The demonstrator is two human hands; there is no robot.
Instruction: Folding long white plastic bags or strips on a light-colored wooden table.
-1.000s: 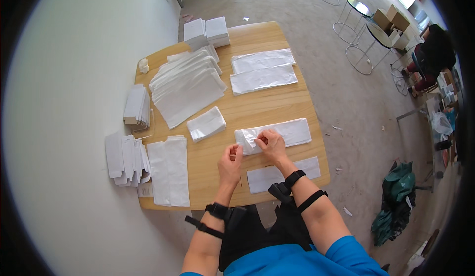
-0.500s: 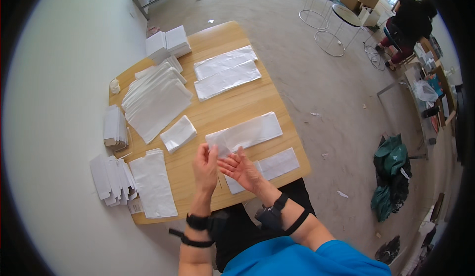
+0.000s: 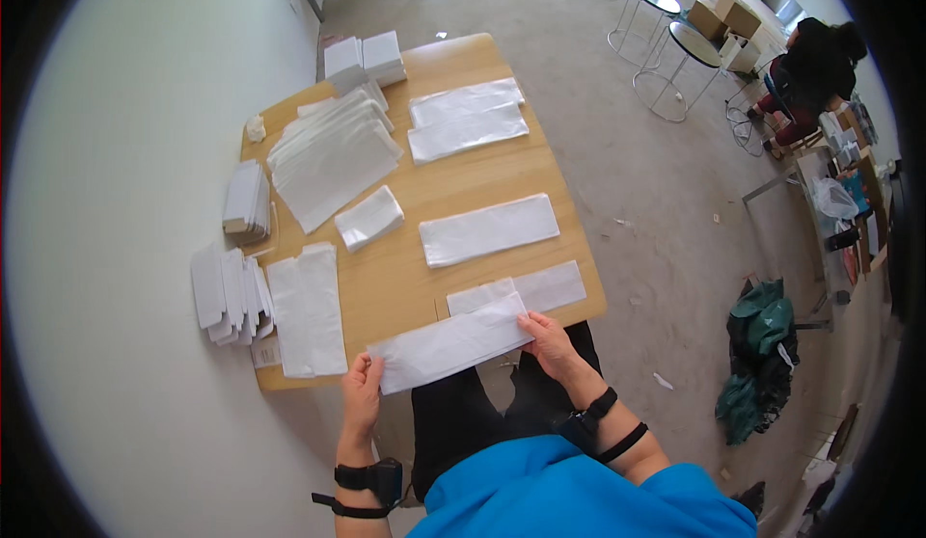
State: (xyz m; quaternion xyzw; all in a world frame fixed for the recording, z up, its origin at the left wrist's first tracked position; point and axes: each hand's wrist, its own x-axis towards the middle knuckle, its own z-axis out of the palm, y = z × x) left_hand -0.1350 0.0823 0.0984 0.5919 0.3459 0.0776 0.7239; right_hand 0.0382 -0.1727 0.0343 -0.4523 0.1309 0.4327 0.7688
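A long folded white sheet [image 3: 449,342], thin and slightly creased, is stretched between my two hands at the table's near edge, tilted up to the right. My left hand [image 3: 362,391] pinches its left end, thumb on top. My right hand [image 3: 552,345] grips the right end the same way. Just beyond it, partly covered by it, lies another white strip [image 3: 552,287]. Farther away rests a folded white piece [image 3: 490,230], flat on the wooden table [image 3: 391,278]. A smaller folded white piece [image 3: 369,218] lies left of that.
Fanned white sheets [image 3: 333,162] spread over the table's left, with two folded pieces [image 3: 468,121] at the far right. White box stacks [image 3: 365,59] and flat white cartons [image 3: 227,297] line the wall side. A seated person [image 3: 815,70] works at a cluttered table. Dark bags [image 3: 760,355] lie on the floor.
My hands were close together over the near part of the table. Now they are apart at its near edge, holding a folded white sheet lengthwise. The view has also shifted slightly.
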